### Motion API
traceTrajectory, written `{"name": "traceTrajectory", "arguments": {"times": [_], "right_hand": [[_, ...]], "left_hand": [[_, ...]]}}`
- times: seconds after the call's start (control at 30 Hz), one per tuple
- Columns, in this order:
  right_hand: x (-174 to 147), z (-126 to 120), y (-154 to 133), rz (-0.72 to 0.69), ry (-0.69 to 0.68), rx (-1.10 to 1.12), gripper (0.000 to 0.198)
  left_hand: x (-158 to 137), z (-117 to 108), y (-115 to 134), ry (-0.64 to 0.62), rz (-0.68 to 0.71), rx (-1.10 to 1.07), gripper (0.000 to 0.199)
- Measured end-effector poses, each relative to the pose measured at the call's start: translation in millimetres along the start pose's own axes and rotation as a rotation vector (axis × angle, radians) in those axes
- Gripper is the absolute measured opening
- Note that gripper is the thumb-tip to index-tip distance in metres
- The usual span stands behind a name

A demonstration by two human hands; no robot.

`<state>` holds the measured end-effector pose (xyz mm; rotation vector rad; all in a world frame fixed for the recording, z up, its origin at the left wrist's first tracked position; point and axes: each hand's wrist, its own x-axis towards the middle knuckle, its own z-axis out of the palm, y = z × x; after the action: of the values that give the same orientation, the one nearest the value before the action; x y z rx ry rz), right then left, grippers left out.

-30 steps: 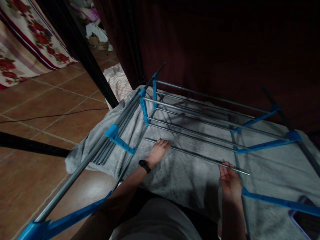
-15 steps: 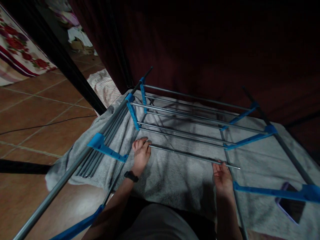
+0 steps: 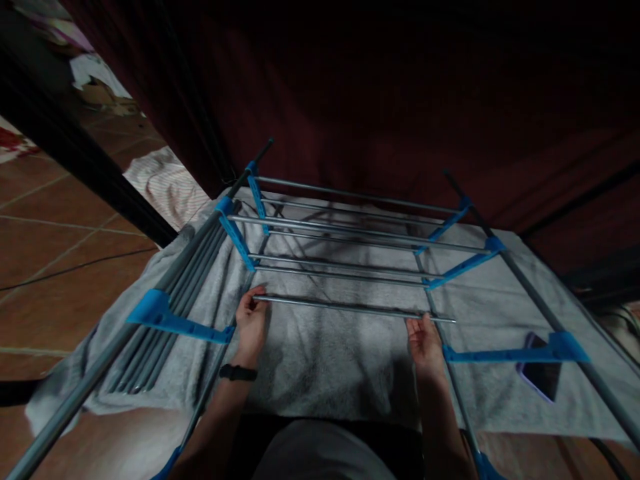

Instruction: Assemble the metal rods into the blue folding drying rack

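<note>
Thin grey metal rod held over grey plush blanket. L hand pinches its L end; R hand, fingers loosely curled, holds nr. R end (thumb contact unclear). Prob. light, stiff, slick; grip nr. ends.

The rack rests on the blanket I work over remotely, its crossbars toward the far edge, one rod before them; grouped rods lie along the left edge, a phone toward the front-right corner, a curtain behind.
</note>
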<state>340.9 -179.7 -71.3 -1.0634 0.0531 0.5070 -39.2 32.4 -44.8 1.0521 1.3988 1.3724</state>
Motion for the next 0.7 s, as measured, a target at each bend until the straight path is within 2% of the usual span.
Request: {"name": "traceTrajectory", "arguments": {"times": [0.1, 0.17, 0.37, 0.57, 0.7], "right_hand": [[-0.5, 2.7, 1.0, 0.013, -0.007, 0.041, 0.02], [-0.3, 4.2, 2.1, 0.032, -0.009, 0.065, 0.02], [1.0, 4.3, 6.8, 0.027, -0.049, 0.099, 0.02], [-5.2, 10.1, 3.8, 0.044, -0.088, 0.12, 0.018], [-5.7, 20.7, 0.4, 0.053, -0.089, 0.161, 0.022]], "left_hand": [[2.0, -0.1, 2.1, 0.0, -0.077, -0.213, 0.043], [3.2, -0.4, 2.5, 0.0, -0.093, -0.278, 0.045], [7.7, -1.8, 0.4, 0.031, -0.109, -0.293, 0.046], [10.4, -7.8, 8.9, -0.031, -0.132, -0.315, 0.034], [12.7, -10.7, 11.4, -0.043, -0.118, -0.323, 0.033]]}}
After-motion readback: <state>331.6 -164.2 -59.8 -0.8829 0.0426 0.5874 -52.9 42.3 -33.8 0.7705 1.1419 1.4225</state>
